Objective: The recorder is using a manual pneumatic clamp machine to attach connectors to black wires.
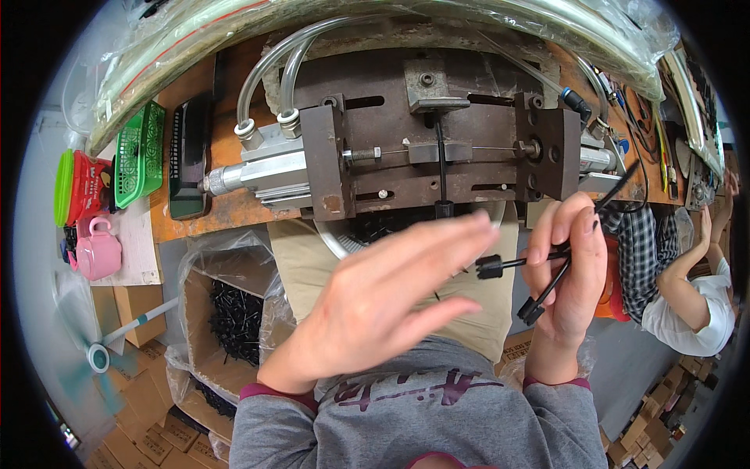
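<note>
My right hand point(574, 270) is closed around several thin black plastic rods point(553, 283) with wider ribbed ends, which point in different directions. To its left, my left hand point(391, 289) is slightly blurred, fingers stretched out and thumb apart, with nothing visible held in it. Beyond the hands, another black rod point(442, 168) lies across the middle of a brown metal fixture point(391, 184), its wider end toward me. A thin pin reaches toward this rod from each side. My left fingertips are just below the rod's near end, apart from it.
Air cylinders point(269, 173) with clear hoses point(258, 78) flank the fixture. A plastic-lined carton point(234, 320) of black parts stands at left, near a fan point(98, 358). A green basket point(139, 155) and pink cup point(99, 252) sit far left. Another person point(695, 301) works at right.
</note>
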Motion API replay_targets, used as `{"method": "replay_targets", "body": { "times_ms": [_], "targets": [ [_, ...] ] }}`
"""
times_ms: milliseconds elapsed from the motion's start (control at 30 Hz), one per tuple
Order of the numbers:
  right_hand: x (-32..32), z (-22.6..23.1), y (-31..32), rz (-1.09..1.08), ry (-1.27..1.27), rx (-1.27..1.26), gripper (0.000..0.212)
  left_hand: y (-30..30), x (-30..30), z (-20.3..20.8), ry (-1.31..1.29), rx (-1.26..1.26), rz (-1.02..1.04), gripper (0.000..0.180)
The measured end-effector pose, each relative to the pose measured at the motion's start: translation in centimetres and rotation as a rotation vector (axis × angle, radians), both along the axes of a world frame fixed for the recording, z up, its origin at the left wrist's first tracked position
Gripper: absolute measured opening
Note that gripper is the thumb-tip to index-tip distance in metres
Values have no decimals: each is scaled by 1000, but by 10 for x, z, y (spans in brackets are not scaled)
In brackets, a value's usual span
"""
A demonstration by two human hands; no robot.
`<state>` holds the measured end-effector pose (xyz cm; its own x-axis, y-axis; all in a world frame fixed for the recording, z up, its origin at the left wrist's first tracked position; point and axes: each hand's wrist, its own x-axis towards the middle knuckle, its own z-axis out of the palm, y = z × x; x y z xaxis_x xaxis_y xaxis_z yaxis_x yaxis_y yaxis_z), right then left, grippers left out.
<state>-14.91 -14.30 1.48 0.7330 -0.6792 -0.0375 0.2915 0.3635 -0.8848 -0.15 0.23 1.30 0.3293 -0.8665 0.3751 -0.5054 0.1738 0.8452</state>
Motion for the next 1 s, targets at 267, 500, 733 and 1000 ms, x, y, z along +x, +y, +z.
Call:
{"method": "replay_targets", "body": {
  "times_ms": [267, 500, 733, 1000],
  "targets": [
    [5, 4, -3, -27, -66, 64, 33, 21, 11, 16, 183, -141, -338, 35],
    [4, 3, -3, -148, -36, -44, 38, 0, 2, -12, -485, -8, 270, 32],
    [7, 1, 1, -120, -14, 35, 40, -18, 0, -19, -672, 96, 332, 29],
    [9, -5, 6, -129, 43, -4, 37, -9, -1, -9, -514, 45, 218, 32]
  ]
}}
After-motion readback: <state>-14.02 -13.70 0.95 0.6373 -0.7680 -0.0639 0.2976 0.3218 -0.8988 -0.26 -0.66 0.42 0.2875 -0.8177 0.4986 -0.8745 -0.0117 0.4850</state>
